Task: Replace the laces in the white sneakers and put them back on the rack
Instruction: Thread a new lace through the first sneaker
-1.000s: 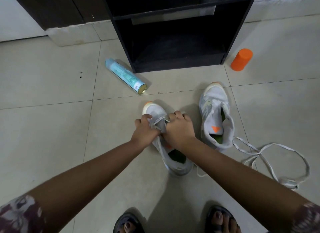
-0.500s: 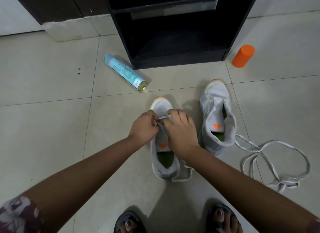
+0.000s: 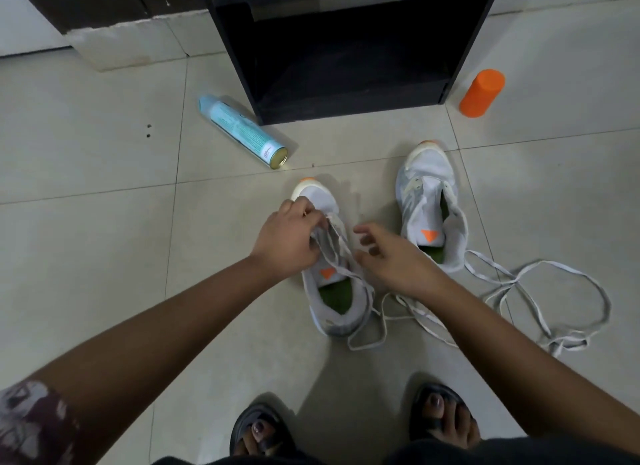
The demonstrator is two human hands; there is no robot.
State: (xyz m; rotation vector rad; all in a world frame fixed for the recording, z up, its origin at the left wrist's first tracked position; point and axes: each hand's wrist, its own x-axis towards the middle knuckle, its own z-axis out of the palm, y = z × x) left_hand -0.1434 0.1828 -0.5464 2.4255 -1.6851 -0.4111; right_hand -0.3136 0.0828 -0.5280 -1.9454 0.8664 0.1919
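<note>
Two white sneakers with orange toe tips stand on the tiled floor. The nearer sneaker (image 3: 334, 302) has a white lace (image 3: 337, 243) partly threaded at its front. My left hand (image 3: 289, 238) grips the sneaker's left eyelet edge and the lace there. My right hand (image 3: 388, 257) hovers just right of that sneaker, fingers spread and loose, holding nothing. The lace's free ends (image 3: 377, 329) trail on the floor by the heel. The second sneaker (image 3: 431, 201) stands to the right without a lace. A loose white lace (image 3: 554, 305) lies tangled beside it.
The black shoe rack (image 3: 346, 59) stands straight ahead with a dark lower shelf. A light blue spray can (image 3: 242, 130) lies on its side at the rack's left. An orange cylinder (image 3: 482, 92) stands at the rack's right. My sandalled feet (image 3: 349, 430) are at the bottom.
My right hand has let go of the sneaker's front and moved right, fingers opening. The sneaker has been set flat and straight. My left hand stays on it.
</note>
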